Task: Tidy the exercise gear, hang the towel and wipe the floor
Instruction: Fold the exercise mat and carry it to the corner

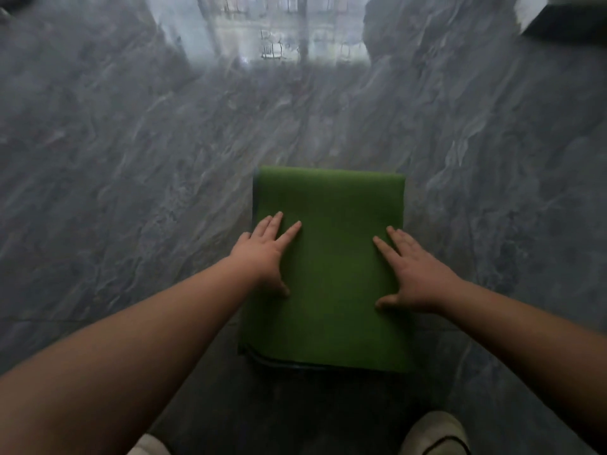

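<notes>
One green towel, folded into a tidy rectangle with a dark stitched edge showing along its near and left sides, lies flat on the grey marbled floor, right in front of the person crouched over it. Two bare hands are on it, one to each side. The left hand lies flat on the towel's left part with its fingers straight and spread, pointing away, the thumb angled down toward the cloth's middle; it grasps nothing, only presses. The right hand mirrors it on the right part, fingers likewise straight and fanned out, thumb stretched inward along the fabric, palm down and holding nothing. Both forearms are bare and reach in from the bottom corners. Below the towel two pale shoes show at the lower edge: the left shoe only as a sliver, the right shoe more fully, with a dark line across its top. The polished floor carries one bright window reflection at the far end, and one dark, blurred object sits in the top right corner, too indistinct to name.
</notes>
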Demonstrator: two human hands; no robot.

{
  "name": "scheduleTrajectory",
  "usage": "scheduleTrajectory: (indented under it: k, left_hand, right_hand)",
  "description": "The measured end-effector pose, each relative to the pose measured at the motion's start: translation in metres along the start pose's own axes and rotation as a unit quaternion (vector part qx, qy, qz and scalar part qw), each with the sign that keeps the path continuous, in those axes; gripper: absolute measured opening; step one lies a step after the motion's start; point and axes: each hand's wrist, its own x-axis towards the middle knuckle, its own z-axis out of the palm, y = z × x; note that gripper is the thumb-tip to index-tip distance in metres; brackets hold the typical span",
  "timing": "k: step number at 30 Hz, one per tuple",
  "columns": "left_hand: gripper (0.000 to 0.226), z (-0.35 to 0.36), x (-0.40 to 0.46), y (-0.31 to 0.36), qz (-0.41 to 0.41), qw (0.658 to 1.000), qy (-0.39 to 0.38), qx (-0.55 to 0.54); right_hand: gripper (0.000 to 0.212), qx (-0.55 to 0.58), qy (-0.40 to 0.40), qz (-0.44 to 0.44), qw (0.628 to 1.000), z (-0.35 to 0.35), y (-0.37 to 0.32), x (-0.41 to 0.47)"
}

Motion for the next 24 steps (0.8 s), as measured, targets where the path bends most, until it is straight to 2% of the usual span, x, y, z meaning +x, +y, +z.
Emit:
scheduleTrajectory:
  k: [2, 4, 7, 11, 14, 17, 19, 22, 24]
  left_hand:
    - [0.125, -0.009, 0.004, 0.001, -0.01, 1.0, 0.011, -0.028]
    - [0.108, -0.022, 0.014, 0.002, -0.028, 0.997, 0.055, -0.054]
    - [0.091, -0.041, 0.032, 0.001, -0.064, 0.99, 0.099, -0.082]
    - [0.08, -0.052, 0.045, 0.004, -0.096, 0.99, 0.096, -0.045]
    - [0.077, -0.05, 0.055, 0.001, -0.094, 0.99, 0.074, -0.079]
    - [0.075, -0.046, 0.064, -0.007, -0.086, 0.987, 0.039, -0.134]
    - [0.075, -0.046, 0.066, -0.007, -0.083, 0.982, 0.05, -0.164]
    - [0.079, -0.036, 0.053, -0.002, -0.074, 0.965, 0.116, -0.222]
    - [0.083, -0.019, 0.036, 0.003, -0.076, 0.937, 0.187, -0.285]
  right_hand:
    - [0.121, 0.042, 0.03, 0.004, 0.999, -0.011, 0.005, 0.003]
    - [0.112, 0.08, 0.07, 0.015, 0.994, -0.024, 0.009, 0.011]
    - [0.103, 0.095, 0.081, 0.034, 0.992, -0.042, 0.012, 0.035]
    - [0.081, 0.03, 0.086, 0.067, 0.994, -0.057, 0.009, 0.062]
    - [0.074, -0.012, 0.077, 0.087, 0.993, -0.057, 0.012, 0.071]
    - [0.075, 0.066, 0.044, 0.096, 0.992, -0.048, 0.016, 0.075]
    - [0.075, 0.142, 0.063, 0.091, 0.984, -0.039, 0.012, 0.072]
    - [0.075, 0.264, 0.154, 0.096, 0.947, -0.021, -0.001, 0.053]
    - [0.079, 0.338, 0.196, 0.13, 0.911, -0.003, -0.009, 0.037]
